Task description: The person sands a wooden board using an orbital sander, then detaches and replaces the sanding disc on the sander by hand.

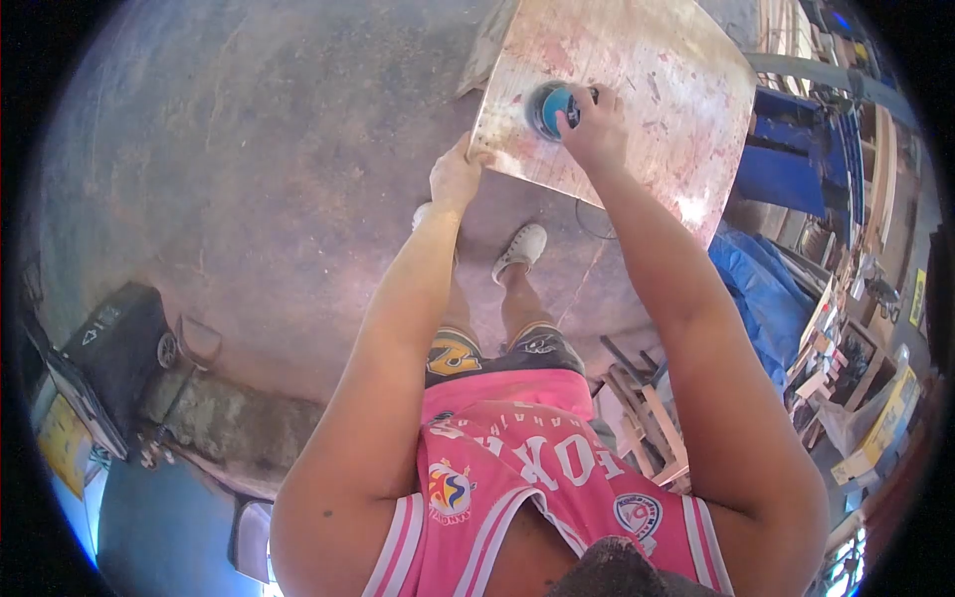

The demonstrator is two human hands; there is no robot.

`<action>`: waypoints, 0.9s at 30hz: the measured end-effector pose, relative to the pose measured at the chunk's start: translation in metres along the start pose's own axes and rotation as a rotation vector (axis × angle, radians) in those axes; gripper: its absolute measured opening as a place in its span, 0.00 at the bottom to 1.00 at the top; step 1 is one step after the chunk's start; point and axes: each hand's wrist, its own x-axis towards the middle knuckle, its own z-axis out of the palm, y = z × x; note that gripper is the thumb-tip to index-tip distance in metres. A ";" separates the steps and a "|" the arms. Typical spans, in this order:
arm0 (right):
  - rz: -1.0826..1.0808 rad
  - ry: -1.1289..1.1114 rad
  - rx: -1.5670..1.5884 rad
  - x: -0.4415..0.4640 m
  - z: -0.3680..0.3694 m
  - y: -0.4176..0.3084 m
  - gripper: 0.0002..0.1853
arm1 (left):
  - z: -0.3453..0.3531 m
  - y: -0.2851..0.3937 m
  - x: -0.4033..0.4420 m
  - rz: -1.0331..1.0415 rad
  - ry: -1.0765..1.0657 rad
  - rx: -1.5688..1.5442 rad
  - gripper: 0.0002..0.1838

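Note:
A wooden board top [637,60], worn and blotched with reddish and whitish marks, spans the upper middle of the view. On its near left part sits a round teal and black sander [558,109], and the edge of its disc looks blurred. My right hand [599,131] is closed over the sander from the right, pressing it flat on the wood. My left hand [456,177] grips the board's near left corner, fingers curled at the edge; its fingertips are partly hidden.
Concrete floor [249,149] spreads to the left. A black wheeled bin [114,333] lies at lower left. On the right are a blue tarp [761,298], blue panels [786,169] and piled wood scraps [821,373]. A thin cord [587,227] hangs below the board.

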 end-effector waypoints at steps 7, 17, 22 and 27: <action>-0.053 -0.018 -0.013 -0.003 -0.003 -0.006 0.22 | 0.003 -0.002 0.001 -0.014 -0.007 0.028 0.27; -0.105 0.008 0.022 0.001 0.003 -0.014 0.23 | 0.005 -0.007 0.002 0.026 0.027 0.025 0.27; -0.009 0.000 -0.002 0.005 0.002 -0.017 0.22 | -0.004 0.001 0.001 0.006 -0.038 0.011 0.27; -0.163 -0.037 0.026 -0.002 0.003 -0.036 0.24 | 0.002 -0.008 0.001 0.053 0.002 0.005 0.26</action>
